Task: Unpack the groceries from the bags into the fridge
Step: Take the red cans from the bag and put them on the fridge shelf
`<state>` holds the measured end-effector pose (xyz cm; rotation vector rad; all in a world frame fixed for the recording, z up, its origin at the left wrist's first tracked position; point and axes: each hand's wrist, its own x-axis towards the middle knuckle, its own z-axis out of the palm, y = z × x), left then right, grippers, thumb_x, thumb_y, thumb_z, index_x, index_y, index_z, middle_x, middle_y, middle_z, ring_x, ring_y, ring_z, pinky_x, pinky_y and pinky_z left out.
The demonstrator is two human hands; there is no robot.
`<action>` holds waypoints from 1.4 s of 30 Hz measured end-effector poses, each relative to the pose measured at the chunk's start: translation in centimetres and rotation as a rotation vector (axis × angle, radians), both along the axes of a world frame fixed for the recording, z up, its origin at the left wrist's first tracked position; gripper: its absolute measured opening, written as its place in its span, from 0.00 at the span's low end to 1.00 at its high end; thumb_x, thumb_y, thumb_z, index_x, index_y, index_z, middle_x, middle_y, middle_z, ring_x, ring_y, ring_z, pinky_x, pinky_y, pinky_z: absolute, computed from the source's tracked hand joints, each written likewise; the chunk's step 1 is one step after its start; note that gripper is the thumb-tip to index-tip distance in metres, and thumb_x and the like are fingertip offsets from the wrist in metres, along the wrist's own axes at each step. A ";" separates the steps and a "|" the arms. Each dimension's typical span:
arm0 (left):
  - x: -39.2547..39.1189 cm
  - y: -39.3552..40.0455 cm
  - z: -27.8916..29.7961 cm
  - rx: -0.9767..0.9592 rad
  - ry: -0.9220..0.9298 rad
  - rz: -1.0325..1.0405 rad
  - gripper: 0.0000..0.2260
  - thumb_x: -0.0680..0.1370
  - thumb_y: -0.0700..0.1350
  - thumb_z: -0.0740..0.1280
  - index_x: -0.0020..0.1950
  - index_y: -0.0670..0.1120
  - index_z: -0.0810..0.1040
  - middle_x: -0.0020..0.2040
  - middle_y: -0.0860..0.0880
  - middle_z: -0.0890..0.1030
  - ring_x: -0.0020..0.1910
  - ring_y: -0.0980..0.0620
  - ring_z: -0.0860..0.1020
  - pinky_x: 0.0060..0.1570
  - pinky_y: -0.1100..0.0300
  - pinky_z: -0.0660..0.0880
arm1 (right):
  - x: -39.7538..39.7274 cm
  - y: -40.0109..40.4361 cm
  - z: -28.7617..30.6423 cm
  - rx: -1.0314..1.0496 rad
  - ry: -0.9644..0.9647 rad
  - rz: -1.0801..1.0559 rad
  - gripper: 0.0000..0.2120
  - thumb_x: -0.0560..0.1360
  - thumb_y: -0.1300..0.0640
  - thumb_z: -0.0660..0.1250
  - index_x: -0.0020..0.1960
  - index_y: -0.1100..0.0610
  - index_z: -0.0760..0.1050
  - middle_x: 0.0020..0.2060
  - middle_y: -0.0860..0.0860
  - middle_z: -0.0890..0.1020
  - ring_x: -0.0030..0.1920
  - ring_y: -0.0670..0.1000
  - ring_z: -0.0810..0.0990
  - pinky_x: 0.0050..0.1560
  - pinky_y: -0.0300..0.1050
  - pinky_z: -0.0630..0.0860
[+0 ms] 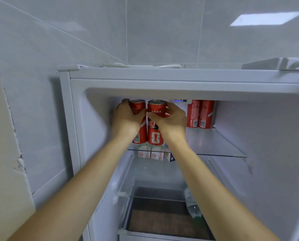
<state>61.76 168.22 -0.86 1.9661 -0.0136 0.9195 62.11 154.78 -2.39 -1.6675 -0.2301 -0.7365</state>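
The white fridge (162, 84) stands open before me. On the left of its top glass shelf (214, 145) stand two tall red cola cans side by side. My left hand (126, 119) grips the left can (138, 108) and my right hand (171, 120) grips the right can (156, 134). Both cans are upright with their bases on the shelf. Two more red cans (200, 113) stand together at the back right of the same shelf. No grocery bag is in view.
Below the top shelf, white milk cartons (150, 154) stand at the back of the second shelf. A clear plastic bottle (193, 204) lies lower down on the right. White tiled walls surround the fridge; a white cable (136, 65) lies on its top.
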 end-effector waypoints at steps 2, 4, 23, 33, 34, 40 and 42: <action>0.5 0.0 -0.4 0.014 -0.009 0.004 0.25 0.67 0.64 0.70 0.57 0.50 0.79 0.52 0.50 0.84 0.51 0.47 0.84 0.51 0.47 0.82 | 0.7 0.1 -0.1 0.027 0.024 -0.002 0.16 0.68 0.49 0.81 0.54 0.43 0.80 0.48 0.43 0.86 0.51 0.45 0.85 0.57 0.51 0.83; 0.9 -0.1 -0.7 0.036 -0.013 -0.009 0.26 0.69 0.63 0.70 0.59 0.48 0.78 0.54 0.48 0.84 0.53 0.45 0.83 0.53 0.46 0.81 | 1.3 0.0 -0.1 0.025 0.048 -0.006 0.16 0.70 0.48 0.80 0.56 0.48 0.82 0.47 0.43 0.85 0.49 0.45 0.85 0.56 0.49 0.83; 8.5 -1.1 -2.1 0.207 0.216 -0.026 0.28 0.74 0.46 0.75 0.69 0.43 0.65 0.63 0.39 0.78 0.60 0.37 0.79 0.55 0.48 0.74 | 9.7 -2.2 0.7 -0.344 0.314 0.011 0.11 0.72 0.56 0.78 0.51 0.59 0.83 0.45 0.52 0.87 0.45 0.47 0.85 0.42 0.40 0.80; 16.1 -2.6 -1.6 0.200 0.303 0.050 0.37 0.76 0.48 0.75 0.79 0.42 0.59 0.74 0.38 0.69 0.72 0.36 0.70 0.68 0.44 0.71 | 15.9 -2.2 1.0 -0.512 0.269 -0.121 0.19 0.71 0.52 0.79 0.55 0.53 0.74 0.52 0.51 0.82 0.52 0.53 0.81 0.49 0.45 0.75; 16.6 -2.7 -1.7 0.198 0.307 0.060 0.37 0.77 0.48 0.74 0.79 0.41 0.58 0.75 0.37 0.68 0.73 0.36 0.69 0.68 0.44 0.70 | 16.3 -2.2 0.9 -0.518 0.253 -0.124 0.21 0.71 0.52 0.79 0.59 0.53 0.74 0.54 0.52 0.82 0.55 0.54 0.81 0.50 0.44 0.74; 19.0 -3.0 -2.0 0.202 0.311 0.108 0.39 0.75 0.51 0.76 0.78 0.38 0.60 0.75 0.36 0.69 0.73 0.34 0.69 0.68 0.38 0.72 | 18.2 -1.9 0.6 -0.565 0.260 -0.179 0.25 0.71 0.48 0.79 0.64 0.54 0.77 0.58 0.54 0.84 0.61 0.57 0.82 0.55 0.47 0.77; 19.5 -3.0 -2.1 0.209 0.295 0.119 0.37 0.75 0.50 0.76 0.77 0.38 0.62 0.73 0.37 0.71 0.71 0.34 0.71 0.67 0.39 0.73 | 18.4 -1.9 0.7 -0.548 0.261 -0.179 0.26 0.70 0.47 0.80 0.64 0.54 0.77 0.58 0.53 0.84 0.60 0.56 0.82 0.53 0.45 0.76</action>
